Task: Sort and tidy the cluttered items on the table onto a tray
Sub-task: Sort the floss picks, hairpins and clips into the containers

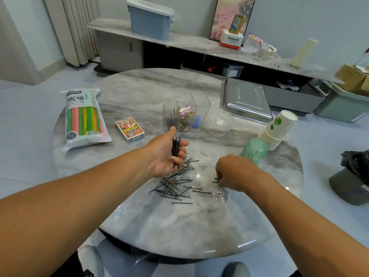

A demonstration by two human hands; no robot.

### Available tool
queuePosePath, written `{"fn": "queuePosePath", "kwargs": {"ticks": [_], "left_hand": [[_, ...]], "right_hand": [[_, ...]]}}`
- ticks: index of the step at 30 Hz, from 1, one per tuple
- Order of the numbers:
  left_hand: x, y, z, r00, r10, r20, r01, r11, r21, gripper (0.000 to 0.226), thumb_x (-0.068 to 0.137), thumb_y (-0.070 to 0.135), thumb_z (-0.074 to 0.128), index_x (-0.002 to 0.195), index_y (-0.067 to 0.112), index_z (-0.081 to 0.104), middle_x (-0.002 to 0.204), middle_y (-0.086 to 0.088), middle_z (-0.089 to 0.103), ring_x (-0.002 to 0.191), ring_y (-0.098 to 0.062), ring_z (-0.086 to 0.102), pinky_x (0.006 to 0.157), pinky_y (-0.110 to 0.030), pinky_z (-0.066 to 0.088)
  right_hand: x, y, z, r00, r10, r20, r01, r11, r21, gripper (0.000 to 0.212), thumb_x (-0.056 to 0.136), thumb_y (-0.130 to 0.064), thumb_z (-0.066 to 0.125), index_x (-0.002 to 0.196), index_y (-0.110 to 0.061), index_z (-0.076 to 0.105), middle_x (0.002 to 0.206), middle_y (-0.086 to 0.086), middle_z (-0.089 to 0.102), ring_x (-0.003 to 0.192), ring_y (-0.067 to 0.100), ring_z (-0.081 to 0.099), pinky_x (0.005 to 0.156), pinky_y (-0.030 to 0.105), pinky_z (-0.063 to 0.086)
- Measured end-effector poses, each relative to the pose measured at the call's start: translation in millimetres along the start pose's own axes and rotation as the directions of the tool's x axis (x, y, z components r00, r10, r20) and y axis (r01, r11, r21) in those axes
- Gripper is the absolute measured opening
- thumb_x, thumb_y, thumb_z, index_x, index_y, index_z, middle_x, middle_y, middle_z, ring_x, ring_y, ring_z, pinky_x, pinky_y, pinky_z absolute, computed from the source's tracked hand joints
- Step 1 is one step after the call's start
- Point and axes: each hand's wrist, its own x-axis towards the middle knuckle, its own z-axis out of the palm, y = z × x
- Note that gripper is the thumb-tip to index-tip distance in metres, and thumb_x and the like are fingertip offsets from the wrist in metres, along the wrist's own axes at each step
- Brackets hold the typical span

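Black bobby pins mixed with silver wire paper clips (pixel 180 184) lie in a loose heap on the round grey marble desk (pixel 159 226), toward its near edge and roughly midway between its left and right sides. Above the heap's far-left part the left hand (pixel 166 154) is turned palm-up, its fingers (pixel 183 144) curled round an upright bundle of black bobby pins (pixel 176 145) that pokes out above the fist. The right hand (pixel 233 172) sits at the heap's right side, knuckles up, its fingers bent down onto a few pins and clips at the desk surface; whether they actually pinch one cannot be told. Past the hands, near the desk's middle, stands a clear plastic divided organiser (pixel 186 113) already holding dark pins, gold clips and blue and pink pieces in separate compartments. Just to its right rests a clear plastic dome lid (pixel 218 122). A shiny rectangular steel tray (pixel 246 99) lies upside down at the far right edge. A tilted stack of white paper cups with green leaf print (pixel 276 129) leans at the right edge, touching a green translucent plastic cup sleeve (pixel 253 150). Toward the left edge lie a bagged pack of coloured drinking straws (pixel 84 118) and, beside it, a small boxed deck of cards (pixel 129 128).
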Motion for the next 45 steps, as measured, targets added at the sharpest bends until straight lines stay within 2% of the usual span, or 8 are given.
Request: {"fn": "queuePosePath", "kwargs": {"ticks": [10, 22, 25, 28, 32, 36, 40, 45], "left_hand": [[-4, -2, -3, 0.999, 0.011, -0.035, -0.011, 1.0, 0.014, 0.054, 0.103, 0.058, 0.038, 0.102, 0.007, 0.058, 0.068, -0.003, 0.049, 0.048, -0.009, 0.042, 0.031, -0.017, 0.027], [-6, -7, -4, 0.997, 0.037, -0.067, -0.033, 0.998, 0.051, 0.056, 0.104, 0.057, 0.036, 0.105, 0.006, 0.06, 0.07, -0.006, 0.055, 0.048, -0.011, 0.049, 0.035, -0.017, 0.034], [-5, -5, -7, 0.997, 0.04, -0.066, -0.037, 0.998, 0.042, 0.056, 0.104, 0.057, 0.035, 0.106, 0.006, 0.059, 0.071, -0.007, 0.058, 0.047, -0.012, 0.053, 0.036, -0.018, 0.037], [-4, -9, -7, 0.995, 0.042, -0.087, -0.035, 0.995, 0.089, 0.056, 0.104, 0.056, 0.034, 0.107, 0.006, 0.06, 0.071, -0.007, 0.059, 0.047, -0.012, 0.053, 0.036, -0.018, 0.035], [-4, -17, 0, 0.998, 0.031, -0.053, -0.022, 0.988, 0.15, 0.057, 0.104, 0.057, 0.034, 0.108, 0.007, 0.06, 0.068, -0.006, 0.059, 0.049, -0.012, 0.052, 0.036, -0.018, 0.034], [-6, -19, 5, 0.999, 0.041, 0.024, -0.045, 0.976, 0.211, 0.06, 0.102, 0.061, 0.033, 0.109, 0.007, 0.059, 0.068, -0.005, 0.057, 0.051, -0.012, 0.05, 0.037, -0.018, 0.033], [-6, -22, 7, 0.993, 0.047, 0.108, -0.076, 0.959, 0.274, 0.062, 0.102, 0.063, 0.029, 0.115, 0.009, 0.057, 0.07, -0.006, 0.056, 0.053, -0.013, 0.045, 0.04, -0.018, 0.026], [-3, -23, 4, 0.988, 0.041, 0.148, -0.087, 0.943, 0.32, 0.05, 0.104, 0.06, 0.03, 0.104, 0.014, 0.05, 0.064, -0.002, 0.046, 0.05, -0.012, 0.036, 0.037, -0.018, 0.02]], "right_hand": [[3, -5, -2, 0.998, -0.063, -0.019, 0.061, 0.995, -0.082, 0.007, 0.081, -0.016, 0.064, 0.088, -0.015, 0.065, 0.086, 0.006, 0.062, 0.074, 0.029, 0.06, 0.057, 0.03, 0.04], [4, -6, 4, 0.997, -0.021, -0.076, 0.032, 0.989, 0.146, 0.042, 0.079, -0.015, 0.067, 0.11, -0.018, 0.038, 0.077, 0.001, 0.052, 0.073, 0.029, 0.057, 0.054, 0.033, 0.039], [8, 2, -5, 0.993, 0.112, -0.03, -0.074, 0.81, 0.581, 0.046, 0.077, -0.013, 0.073, 0.108, -0.025, 0.043, 0.079, 0.004, 0.067, 0.069, 0.022, 0.065, 0.052, 0.033, 0.049], [8, 1, -18, 0.985, 0.164, 0.044, -0.094, 0.307, 0.947, 0.044, 0.08, 0.0, 0.073, 0.113, -0.019, 0.051, 0.075, 0.009, 0.075, 0.068, 0.023, 0.075, 0.06, 0.033, 0.06], [6, -18, -29, 0.992, 0.108, 0.072, -0.059, -0.121, 0.991, 0.04, 0.083, 0.006, 0.07, 0.119, -0.009, 0.059, 0.075, 0.014, 0.074, 0.074, 0.025, 0.075, 0.067, 0.032, 0.063], [4, -29, -34, 0.996, 0.067, 0.055, -0.04, -0.205, 0.978, 0.028, 0.086, -0.001, 0.072, 0.114, -0.007, 0.069, 0.089, 0.009, 0.078, 0.077, 0.017, 0.071, 0.064, 0.026, 0.057], [5, -33, -33, 0.99, 0.135, 0.039, -0.02, -0.145, 0.989, 0.013, 0.083, -0.008, 0.074, 0.091, -0.017, 0.078, 0.074, -0.002, 0.074, 0.062, 0.004, 0.062, 0.06, 0.025, 0.039], [6, -33, -37, 0.995, 0.097, -0.03, 0.033, -0.033, 0.999, 0.007, 0.082, -0.008, 0.078, 0.085, -0.015, 0.077, 0.071, -0.004, 0.073, 0.059, 0.0, 0.064, 0.049, 0.011, 0.045]]}}
